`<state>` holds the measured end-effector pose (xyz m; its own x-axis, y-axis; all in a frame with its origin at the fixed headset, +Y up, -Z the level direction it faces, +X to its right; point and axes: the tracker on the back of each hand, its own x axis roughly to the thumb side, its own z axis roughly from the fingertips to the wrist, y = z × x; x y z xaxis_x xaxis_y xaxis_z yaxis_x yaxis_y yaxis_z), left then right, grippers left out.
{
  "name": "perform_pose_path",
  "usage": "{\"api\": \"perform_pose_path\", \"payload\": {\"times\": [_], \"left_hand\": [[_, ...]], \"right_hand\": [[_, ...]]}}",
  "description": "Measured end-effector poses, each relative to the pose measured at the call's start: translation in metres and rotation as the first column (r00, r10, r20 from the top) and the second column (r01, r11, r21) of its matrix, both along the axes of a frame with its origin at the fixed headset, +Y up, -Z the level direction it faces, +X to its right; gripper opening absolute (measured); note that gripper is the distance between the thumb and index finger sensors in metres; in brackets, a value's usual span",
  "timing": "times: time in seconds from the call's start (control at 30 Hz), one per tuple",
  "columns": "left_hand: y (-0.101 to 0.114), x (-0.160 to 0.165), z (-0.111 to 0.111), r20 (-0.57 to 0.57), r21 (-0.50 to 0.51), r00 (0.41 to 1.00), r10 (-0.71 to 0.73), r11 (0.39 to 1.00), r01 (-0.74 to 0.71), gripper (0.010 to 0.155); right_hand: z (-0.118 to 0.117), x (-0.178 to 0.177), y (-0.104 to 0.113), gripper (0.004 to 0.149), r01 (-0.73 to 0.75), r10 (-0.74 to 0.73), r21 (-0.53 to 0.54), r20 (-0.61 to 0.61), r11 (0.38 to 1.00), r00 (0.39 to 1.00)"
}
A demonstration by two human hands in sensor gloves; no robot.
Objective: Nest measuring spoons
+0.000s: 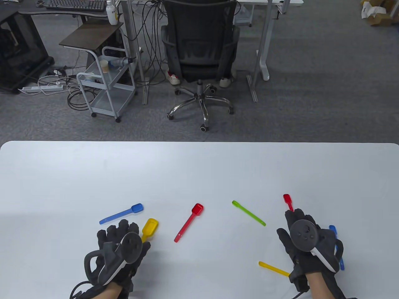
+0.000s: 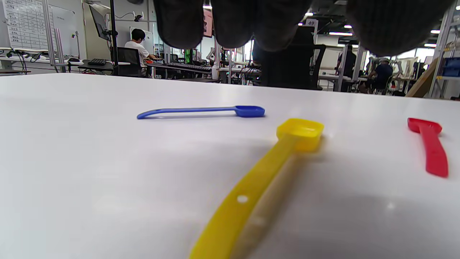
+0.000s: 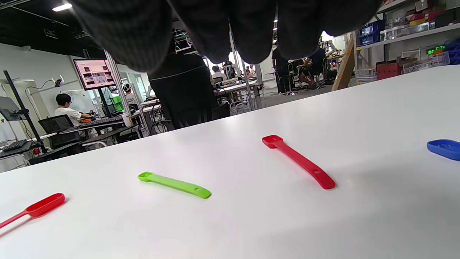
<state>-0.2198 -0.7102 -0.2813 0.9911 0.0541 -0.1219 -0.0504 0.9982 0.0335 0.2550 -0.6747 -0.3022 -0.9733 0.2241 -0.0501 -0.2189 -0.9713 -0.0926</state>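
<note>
Several coloured measuring spoons lie apart on the white table [image 1: 199, 168]. My left hand [image 1: 120, 236] hovers open over the handle of the big yellow spoon [image 1: 150, 228], with the blue spoon [image 1: 123, 213] just beyond it. The left wrist view shows the yellow spoon [image 2: 273, 162] lying under my fingers [image 2: 230, 21], untouched. The large red spoon [image 1: 189, 222] lies mid-table, the green spoon [image 1: 248, 213] to its right. My right hand [image 1: 304, 230] hovers open over the handle of the small red spoon [image 1: 288, 201], which also shows in the right wrist view [image 3: 298, 161]. It holds nothing.
A second blue spoon [image 1: 333, 230] is partly hidden under my right hand. A small yellow spoon [image 1: 272, 268] lies by my right wrist. An office chair [image 1: 199, 59] and a trolley [image 1: 106, 87] stand beyond the table's far edge.
</note>
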Motion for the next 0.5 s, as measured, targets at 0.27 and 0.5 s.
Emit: {"api": "perform_pose_path", "payload": {"times": [0.27, 0.5], "left_hand": [[-0.028, 0.008, -0.013, -0.001, -0.124, 0.997, -0.072, 0.99, 0.071, 0.074], [-0.039, 0.007, -0.02, -0.04, -0.192, 0.99, -0.136, 0.973, 0.126, 0.066]], "right_hand": [[0.0, -0.002, 0.0, 0.066, -0.003, 0.003, -0.006, -0.002, 1.0, 1.0], [0.0, -0.003, 0.001, 0.066, -0.004, 0.004, -0.002, -0.004, 1.0, 1.0]]}}
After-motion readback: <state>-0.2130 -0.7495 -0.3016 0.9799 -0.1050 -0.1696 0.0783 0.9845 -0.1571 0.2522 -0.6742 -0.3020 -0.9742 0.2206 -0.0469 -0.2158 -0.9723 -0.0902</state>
